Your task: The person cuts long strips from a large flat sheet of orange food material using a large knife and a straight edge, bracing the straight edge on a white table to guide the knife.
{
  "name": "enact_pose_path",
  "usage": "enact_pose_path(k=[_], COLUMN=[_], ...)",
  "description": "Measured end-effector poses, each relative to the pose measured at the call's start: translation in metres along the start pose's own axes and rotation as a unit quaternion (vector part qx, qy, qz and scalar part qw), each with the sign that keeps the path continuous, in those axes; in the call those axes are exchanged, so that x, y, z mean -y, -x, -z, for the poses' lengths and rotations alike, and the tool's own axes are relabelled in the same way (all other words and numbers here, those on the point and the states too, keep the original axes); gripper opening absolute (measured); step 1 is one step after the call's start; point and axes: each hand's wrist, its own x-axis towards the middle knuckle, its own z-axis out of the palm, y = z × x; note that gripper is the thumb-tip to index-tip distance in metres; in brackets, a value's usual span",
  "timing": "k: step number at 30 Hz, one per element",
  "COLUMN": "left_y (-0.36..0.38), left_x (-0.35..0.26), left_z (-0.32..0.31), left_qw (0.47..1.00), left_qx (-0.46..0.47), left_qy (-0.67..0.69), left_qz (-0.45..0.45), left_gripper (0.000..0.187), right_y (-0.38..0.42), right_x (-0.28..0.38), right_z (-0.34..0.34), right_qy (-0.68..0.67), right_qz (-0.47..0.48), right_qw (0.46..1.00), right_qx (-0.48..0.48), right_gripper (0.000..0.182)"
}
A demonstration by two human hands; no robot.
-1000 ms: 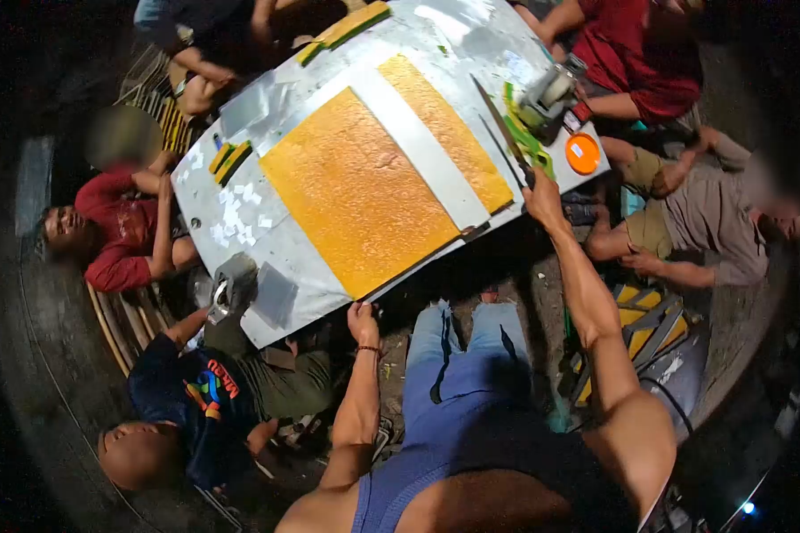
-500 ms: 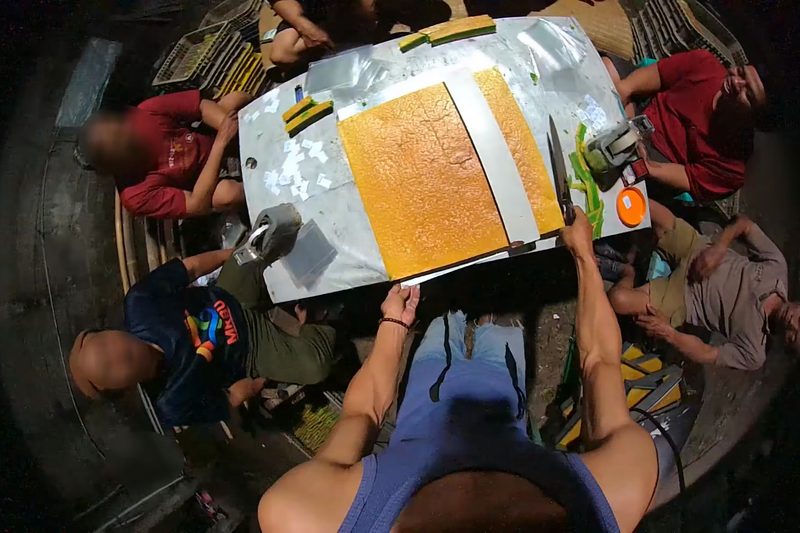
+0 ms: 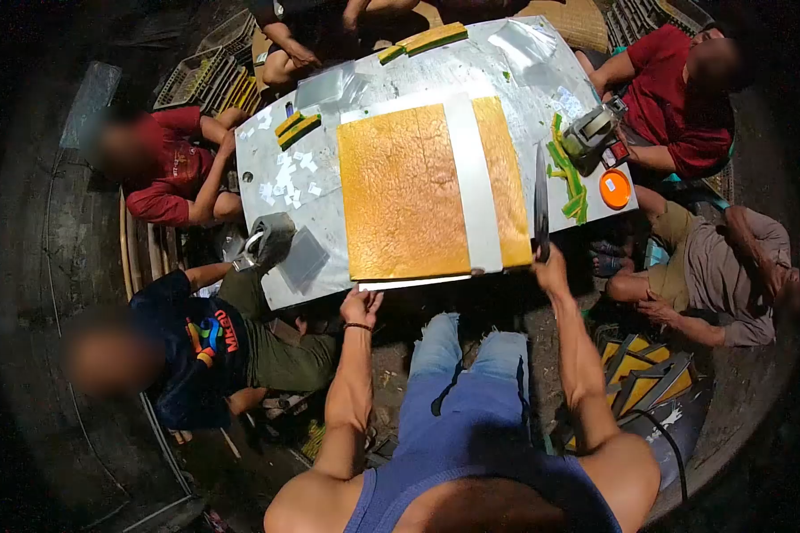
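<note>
An orange-topped slab of sheet cake (image 3: 404, 191) lies on a thin white board (image 3: 418, 283) that shows along its near edge. A flat white strip (image 3: 474, 178) runs lengthwise over it, with a narrower orange band (image 3: 511, 178) to its right. My left hand (image 3: 361, 305) is at the near left corner, fingers curled at the white board's edge. In my right hand (image 3: 551, 269) is a long knife (image 3: 541, 200), its dark handle in my fist. The blade points away from me, close beside the slab's right edge.
Green-and-orange trimmings (image 3: 567, 173), an orange lid (image 3: 614, 189) and a tape dispenser (image 3: 591, 142) are on the table's right side. Paper labels (image 3: 286, 178), cut cake strips (image 3: 298, 130) and another dispenser (image 3: 265, 242) are at left. Several people sit around the table (image 3: 316, 266).
The slab with its board has turned on the table, its near edge swinging left. My left hand has moved left with it. My right hand and the knife have come left and nearer me.
</note>
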Motion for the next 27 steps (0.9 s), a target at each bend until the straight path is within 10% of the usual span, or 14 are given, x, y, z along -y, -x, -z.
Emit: enact_pose_path(k=[7, 16, 21, 27], left_y=[-0.016, -0.162, -0.305, -0.305], left_x=[-0.105, -0.233, -0.267, -0.286], left_z=[-0.017, -0.11, -0.143, -0.201], left_qw=[0.963, 0.901, 0.763, 0.713], left_qx=[-0.144, -0.096, -0.139, -0.131], left_qy=[-0.179, -0.338, -0.505, -0.575], left_qz=[-0.14, -0.252, -0.378, -0.379], left_gripper=[0.049, 0.046, 0.036, 0.036], right_y=[0.17, 0.196, 0.201, 0.16], right_x=[-0.003, 0.084, 0.098, 0.047], right_z=[-0.095, -0.205, -0.2, -0.144], right_qy=[-0.171, -0.232, -0.194, -0.15], right_qz=[-0.187, -0.2, -0.177, -0.17], right_qw=[0.967, 0.951, 0.965, 0.961], right_qx=[-0.024, 0.029, 0.017, -0.157], right_gripper=[0.02, 0.024, 0.033, 0.013])
